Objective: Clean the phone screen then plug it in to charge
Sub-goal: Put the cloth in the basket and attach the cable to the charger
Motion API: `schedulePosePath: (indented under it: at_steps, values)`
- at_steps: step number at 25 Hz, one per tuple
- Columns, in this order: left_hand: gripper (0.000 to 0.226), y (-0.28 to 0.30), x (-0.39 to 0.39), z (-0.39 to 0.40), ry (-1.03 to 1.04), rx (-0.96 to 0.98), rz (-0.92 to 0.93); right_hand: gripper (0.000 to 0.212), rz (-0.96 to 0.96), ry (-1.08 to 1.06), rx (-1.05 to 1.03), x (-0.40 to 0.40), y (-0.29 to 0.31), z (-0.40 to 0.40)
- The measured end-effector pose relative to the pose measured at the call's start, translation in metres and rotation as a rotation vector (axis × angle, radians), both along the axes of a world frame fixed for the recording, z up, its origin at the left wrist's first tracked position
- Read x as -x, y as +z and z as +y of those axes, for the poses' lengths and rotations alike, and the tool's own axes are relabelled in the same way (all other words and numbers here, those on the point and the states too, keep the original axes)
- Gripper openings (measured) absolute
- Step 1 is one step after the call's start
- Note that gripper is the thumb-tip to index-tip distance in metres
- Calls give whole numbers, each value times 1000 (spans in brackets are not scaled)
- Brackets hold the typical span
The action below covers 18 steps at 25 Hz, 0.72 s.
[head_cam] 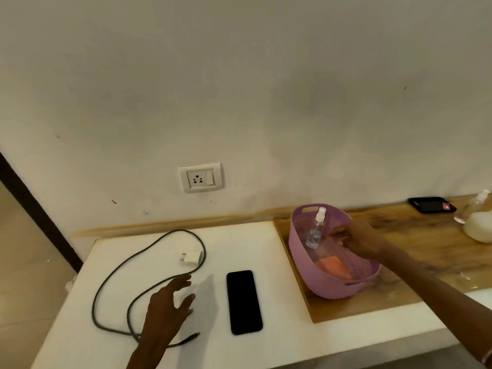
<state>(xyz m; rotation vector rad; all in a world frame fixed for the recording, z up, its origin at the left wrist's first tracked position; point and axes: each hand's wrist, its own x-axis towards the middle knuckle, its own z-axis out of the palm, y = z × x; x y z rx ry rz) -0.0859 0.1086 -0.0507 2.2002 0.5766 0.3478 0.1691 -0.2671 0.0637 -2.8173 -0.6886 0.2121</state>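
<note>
A black phone (pixel 244 302) lies screen up on the white counter (pixel 266 241). Left of it sprawls a grey cable (pixel 111 275) joined to a white charger plug (pixel 192 257). My left hand (pixel 167 307) hovers over the cable with fingers spread, holding nothing. A purple basket (pixel 330 282) to the right holds a clear spray bottle (pixel 315 230) and an orange cloth (pixel 334 266). My right hand (pixel 356 239) reaches into the basket beside the bottle, fingers apart, not gripping it. A wall socket (pixel 200 177) sits above the counter.
The basket rests on a wooden board (pixel 426 249). At the far right lie a second black phone (pixel 431 205), a clear pump bottle (pixel 475 206) and a pale lump (pixel 479 227). The counter's left edge drops to the floor.
</note>
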Motion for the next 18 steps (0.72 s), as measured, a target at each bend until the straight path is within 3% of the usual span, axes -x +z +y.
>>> schedulePosePath:
  at_steps: [3,6,8,13,16,18]
  values:
    - [25,6,7,12,170,-27,-57,37,-54,-60,-132,11,17,21]
    - [24,9,16,25,311,-33,-59,31,-120,-42,-235,29,21,61]
    - [22,9,19,33,340,2,-5,31,-66,-19,-319,38,12,94]
    - [12,4,18,39,180,79,143,47,109,129,-339,60,-40,191]
    - [5,-3,16,39,59,78,222,44,145,175,-367,74,-73,245]
    - [17,-8,14,38,-29,68,289,40,188,182,-356,77,-90,274]
